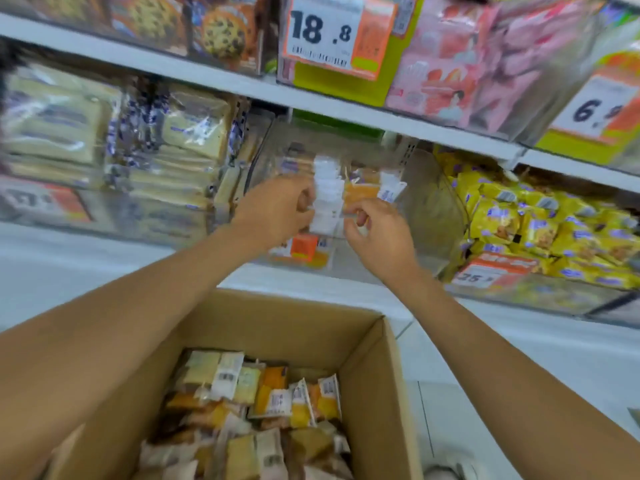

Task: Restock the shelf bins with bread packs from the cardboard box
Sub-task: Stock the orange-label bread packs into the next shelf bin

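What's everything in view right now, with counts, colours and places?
box: one, brown, bottom centre
boxed packs: many, yellow and white, in box
clear bin: one, see-through, middle shelf
held packs: few, white and orange, at clear bin
toast packs: many, cream, left bin
yellow packs: many, right bin
cookie packs: several, brown, top left
pink packs: several, top right
price tags: several, orange-white, bin fronts
left hand: grips held packs
right hand: pinches held packs

Brown cardboard box point(367, 358); white-orange bread packs point(327, 199); yellow snack bags point(540, 223).
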